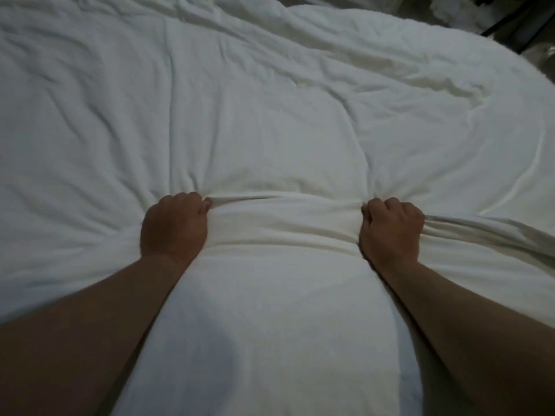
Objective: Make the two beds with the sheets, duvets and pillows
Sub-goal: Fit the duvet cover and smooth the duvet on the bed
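Note:
A white duvet (270,121) covers nearly the whole view, wrinkled and spread over the bed. My left hand (174,226) grips a bunched fold of it at lower centre left, fingers curled into the cloth. My right hand (390,229) grips the same fold further right, also fisted in the fabric. A taut ridge of cloth runs between the two hands. Creases fan out from both grips. The mattress, sheet and pillows are hidden under the duvet.
Dark floor (528,40) shows past the duvet's rounded far right edge. A pale crumpled heap (450,7) lies at the top right corner, beside a dark bar or frame (495,25).

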`<action>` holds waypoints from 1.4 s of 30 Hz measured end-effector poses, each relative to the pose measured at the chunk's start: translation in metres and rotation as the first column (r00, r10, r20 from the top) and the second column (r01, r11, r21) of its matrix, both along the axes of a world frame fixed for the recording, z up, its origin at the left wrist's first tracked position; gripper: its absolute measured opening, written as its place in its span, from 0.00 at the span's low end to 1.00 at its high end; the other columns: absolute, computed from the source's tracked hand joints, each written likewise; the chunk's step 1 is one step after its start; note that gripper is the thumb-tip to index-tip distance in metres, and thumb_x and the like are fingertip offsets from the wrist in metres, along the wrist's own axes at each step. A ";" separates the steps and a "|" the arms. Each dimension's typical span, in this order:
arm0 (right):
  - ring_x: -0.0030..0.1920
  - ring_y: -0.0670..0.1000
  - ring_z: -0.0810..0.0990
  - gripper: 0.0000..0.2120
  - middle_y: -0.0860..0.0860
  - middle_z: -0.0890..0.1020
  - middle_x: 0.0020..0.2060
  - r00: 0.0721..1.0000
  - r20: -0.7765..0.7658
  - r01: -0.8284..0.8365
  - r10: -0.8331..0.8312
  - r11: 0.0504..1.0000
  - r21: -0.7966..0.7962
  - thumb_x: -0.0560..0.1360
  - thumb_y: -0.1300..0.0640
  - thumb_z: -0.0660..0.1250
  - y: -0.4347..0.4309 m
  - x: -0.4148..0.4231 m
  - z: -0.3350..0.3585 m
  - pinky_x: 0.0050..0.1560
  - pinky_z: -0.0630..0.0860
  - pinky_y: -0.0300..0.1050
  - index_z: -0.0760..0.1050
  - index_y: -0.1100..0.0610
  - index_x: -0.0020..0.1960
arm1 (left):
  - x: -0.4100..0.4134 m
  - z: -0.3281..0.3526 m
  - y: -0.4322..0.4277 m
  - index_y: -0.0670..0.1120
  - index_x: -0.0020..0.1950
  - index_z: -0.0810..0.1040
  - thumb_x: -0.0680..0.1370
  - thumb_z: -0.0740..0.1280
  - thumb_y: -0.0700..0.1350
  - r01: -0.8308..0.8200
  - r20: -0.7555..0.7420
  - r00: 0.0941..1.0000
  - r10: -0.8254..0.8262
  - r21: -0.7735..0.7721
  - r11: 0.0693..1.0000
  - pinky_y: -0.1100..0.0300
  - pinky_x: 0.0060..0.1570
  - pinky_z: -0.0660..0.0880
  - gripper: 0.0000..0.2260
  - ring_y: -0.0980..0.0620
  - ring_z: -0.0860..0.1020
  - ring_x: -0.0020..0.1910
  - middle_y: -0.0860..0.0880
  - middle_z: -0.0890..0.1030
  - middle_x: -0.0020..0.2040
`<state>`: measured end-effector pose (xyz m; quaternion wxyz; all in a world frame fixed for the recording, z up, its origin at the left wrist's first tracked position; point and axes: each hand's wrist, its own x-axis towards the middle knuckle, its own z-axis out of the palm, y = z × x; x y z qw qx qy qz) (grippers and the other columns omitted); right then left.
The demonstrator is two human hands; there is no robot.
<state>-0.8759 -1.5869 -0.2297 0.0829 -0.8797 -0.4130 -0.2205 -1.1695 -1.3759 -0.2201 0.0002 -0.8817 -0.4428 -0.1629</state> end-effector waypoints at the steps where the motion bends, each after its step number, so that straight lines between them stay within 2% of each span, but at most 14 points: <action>1: 0.38 0.63 0.75 0.07 0.58 0.75 0.32 1.000 0.013 0.007 -0.006 1.000 -0.026 0.74 0.57 0.63 0.001 -0.002 0.000 0.44 0.66 0.55 0.73 0.56 0.38 | 0.000 -0.002 0.000 0.42 0.37 0.73 0.80 0.56 0.50 -0.008 -0.007 1.000 0.008 -0.009 1.000 0.49 0.32 0.71 0.17 0.36 0.76 0.34 0.40 0.77 0.34; 7: 0.38 0.64 0.77 0.09 0.62 0.77 0.34 0.998 -0.007 0.051 -0.055 0.962 -0.267 0.67 0.58 0.58 0.014 -0.014 0.013 0.45 0.69 0.56 0.76 0.60 0.38 | -0.009 0.016 -0.004 0.43 0.39 0.74 0.79 0.52 0.55 -0.008 0.049 0.999 0.016 -0.169 0.986 0.47 0.36 0.75 0.20 0.37 0.77 0.37 0.41 0.78 0.36; 11: 0.36 0.66 0.76 0.12 0.66 0.75 0.34 0.997 -0.057 0.022 -0.047 0.925 -0.380 0.66 0.59 0.54 -0.002 -0.045 0.033 0.42 0.72 0.59 0.71 0.66 0.39 | -0.064 0.046 -0.036 0.41 0.56 0.79 0.76 0.57 0.53 0.124 0.232 0.971 -0.064 -0.256 0.959 0.49 0.53 0.75 0.20 0.40 0.79 0.50 0.41 0.81 0.51; 14: 0.43 0.65 0.76 0.14 0.67 0.76 0.44 0.969 -0.227 0.000 -0.100 0.916 -0.401 0.71 0.57 0.52 0.015 -0.094 0.054 0.46 0.75 0.57 0.71 0.64 0.49 | -0.144 0.061 -0.045 0.39 0.60 0.80 0.75 0.58 0.52 0.158 0.112 0.983 -0.142 -0.145 0.977 0.47 0.67 0.65 0.22 0.40 0.80 0.59 0.40 0.81 0.59; 16: 0.52 0.66 0.76 0.22 0.65 0.76 0.53 0.905 -0.421 -0.187 0.052 0.940 -0.287 0.74 0.49 0.51 0.044 -0.142 0.063 0.52 0.75 0.58 0.71 0.60 0.60 | -0.206 0.069 -0.033 0.39 0.60 0.80 0.75 0.58 0.53 0.071 -0.007 0.997 -0.071 -0.052 0.996 0.43 0.68 0.59 0.24 0.38 0.79 0.61 0.38 0.81 0.61; 18: 0.64 0.65 0.73 0.33 0.65 0.74 0.64 0.787 -0.548 -0.467 0.284 0.854 -0.229 0.75 0.38 0.45 0.082 -0.214 0.070 0.63 0.71 0.58 0.69 0.54 0.70 | -0.265 0.081 -0.007 0.39 0.60 0.81 0.77 0.57 0.54 -0.129 -0.111 0.986 0.125 -0.032 0.991 0.40 0.67 0.61 0.23 0.36 0.79 0.60 0.37 0.80 0.60; 22: 0.78 0.58 0.54 0.36 0.55 0.60 0.78 0.633 -0.656 -0.694 0.411 0.676 -0.246 0.73 0.32 0.37 0.140 -0.371 0.064 0.75 0.50 0.57 0.59 0.42 0.78 | -0.378 0.094 0.035 0.44 0.59 0.78 0.81 0.57 0.51 -0.489 -0.287 0.872 0.396 -0.509 0.708 0.47 0.59 0.72 0.16 0.40 0.78 0.57 0.40 0.80 0.59; 25: 0.74 0.53 0.63 0.29 0.48 0.69 0.72 0.626 -0.621 -0.706 0.471 0.681 -0.195 0.76 0.35 0.41 0.164 -0.439 0.062 0.73 0.52 0.57 0.71 0.40 0.67 | -0.438 0.077 0.018 0.47 0.67 0.77 0.74 0.56 0.62 -0.307 -0.285 0.943 0.172 -0.546 0.779 0.55 0.68 0.63 0.29 0.46 0.75 0.66 0.47 0.76 0.69; 28: 0.70 0.49 0.68 0.25 0.45 0.74 0.67 0.598 -0.687 -0.714 0.412 0.664 -0.223 0.77 0.34 0.46 0.186 -0.465 0.076 0.71 0.57 0.52 0.77 0.38 0.61 | -0.476 0.072 0.016 0.49 0.61 0.81 0.72 0.54 0.65 -0.163 -0.402 0.915 0.018 -0.330 0.930 0.56 0.66 0.58 0.30 0.48 0.80 0.61 0.50 0.82 0.60; 31: 0.60 0.51 0.76 0.22 0.47 0.80 0.57 0.512 -0.800 -0.787 0.313 0.545 -0.291 0.77 0.32 0.54 0.209 -0.490 0.095 0.62 0.70 0.48 0.83 0.42 0.53 | -0.501 0.072 0.036 0.51 0.51 0.84 0.70 0.58 0.66 -0.146 -0.394 0.917 0.069 -0.168 0.975 0.48 0.64 0.62 0.25 0.45 0.83 0.50 0.50 0.84 0.46; 33: 0.53 0.52 0.79 0.25 0.51 0.82 0.50 0.428 -0.877 -0.848 0.218 0.431 -0.307 0.76 0.32 0.59 0.219 -0.517 0.106 0.52 0.73 0.44 0.84 0.49 0.50 | -0.504 0.069 0.041 0.50 0.40 0.82 0.70 0.61 0.64 -0.112 -0.324 0.945 0.052 -0.168 0.979 0.47 0.52 0.72 0.20 0.42 0.80 0.37 0.49 0.79 0.35; 36: 0.55 0.54 0.79 0.16 0.55 0.82 0.52 0.409 -0.895 -0.891 0.176 0.287 -0.351 0.78 0.43 0.64 0.227 -0.555 0.109 0.46 0.65 0.39 0.83 0.54 0.52 | -0.497 0.077 0.051 0.47 0.34 0.74 0.70 0.70 0.55 -0.150 -0.217 0.968 0.128 -0.087 0.985 0.51 0.35 0.73 0.13 0.41 0.76 0.30 0.47 0.75 0.30; 38: 0.58 0.57 0.79 0.10 0.56 0.81 0.52 0.438 -0.873 -0.875 0.215 0.322 -0.361 0.79 0.51 0.63 0.233 -0.571 0.112 0.47 0.67 0.40 0.80 0.55 0.51 | -0.501 0.090 0.069 0.46 0.35 0.72 0.69 0.70 0.50 -0.304 -0.109 0.947 0.301 -0.015 0.952 0.50 0.34 0.71 0.11 0.39 0.76 0.32 0.45 0.75 0.32; 42: 0.51 0.60 0.80 0.05 0.58 0.81 0.49 0.559 -0.660 -0.747 0.502 0.650 -0.139 0.80 0.54 0.58 0.291 -0.584 0.134 0.47 0.70 0.48 0.73 0.52 0.51 | -0.514 0.122 0.113 0.42 0.42 0.76 0.72 0.68 0.50 -0.486 0.219 0.855 0.470 0.021 0.874 0.47 0.40 0.73 0.10 0.36 0.77 0.41 0.39 0.77 0.41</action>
